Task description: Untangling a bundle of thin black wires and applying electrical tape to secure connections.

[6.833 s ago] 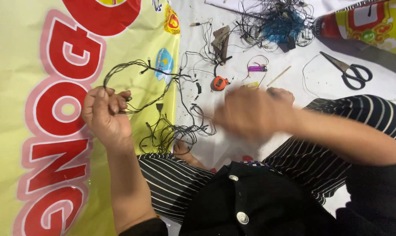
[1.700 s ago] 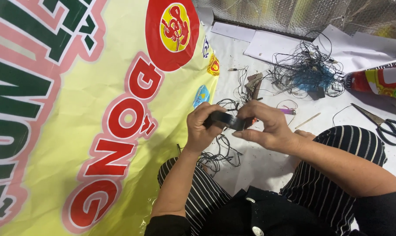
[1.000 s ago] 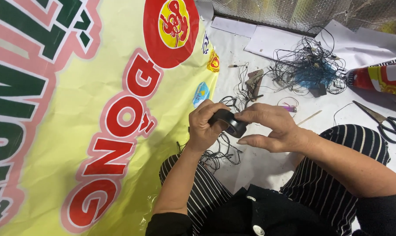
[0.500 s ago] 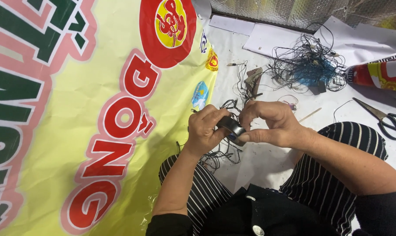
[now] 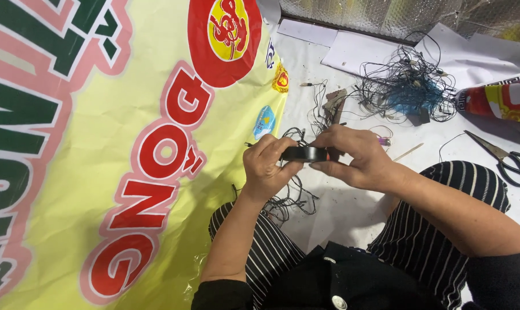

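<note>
I hold a black roll of tape (image 5: 303, 154) flat between both hands, above my lap. My left hand (image 5: 267, 167) pinches its left edge with thumb and fingers. My right hand (image 5: 354, 158) grips its right side, fingers curled over the top. Thin black wires (image 5: 291, 201) hang and lie tangled just below the roll, on the white sheet between my striped trouser legs (image 5: 443, 229). Whether a wire is caught in my fingers I cannot tell.
A large yellow banner (image 5: 128, 143) with red and green lettering covers the left. A tangle of black and blue wires (image 5: 406, 86) lies at the back, black scissors (image 5: 509, 161) at the right edge, a rolled printed sheet (image 5: 501, 100) beyond them, white papers (image 5: 357, 54) at the top.
Earlier my hands were apart, the left holding wires. Now both have come together on the black tape roll, which has turned from tilted to flat between my fingers.
</note>
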